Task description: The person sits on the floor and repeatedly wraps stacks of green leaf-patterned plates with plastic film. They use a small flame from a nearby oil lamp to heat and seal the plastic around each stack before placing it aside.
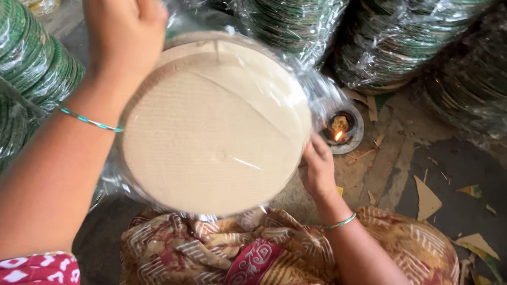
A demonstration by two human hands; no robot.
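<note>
The stack of round beige plates (215, 127), wrapped in clear plastic film (314, 84), is held tilted above the person's lap, flat face toward the camera. The left hand (125, 29) grips the upper rim of the stack, fingers closed over the film. The right hand (317, 169) pinches the film at the lower right edge. A small lit oil lamp (341, 130) sits on the floor just beside the right hand. Wrapped stacks of green plates (398, 28) stand behind.
</note>
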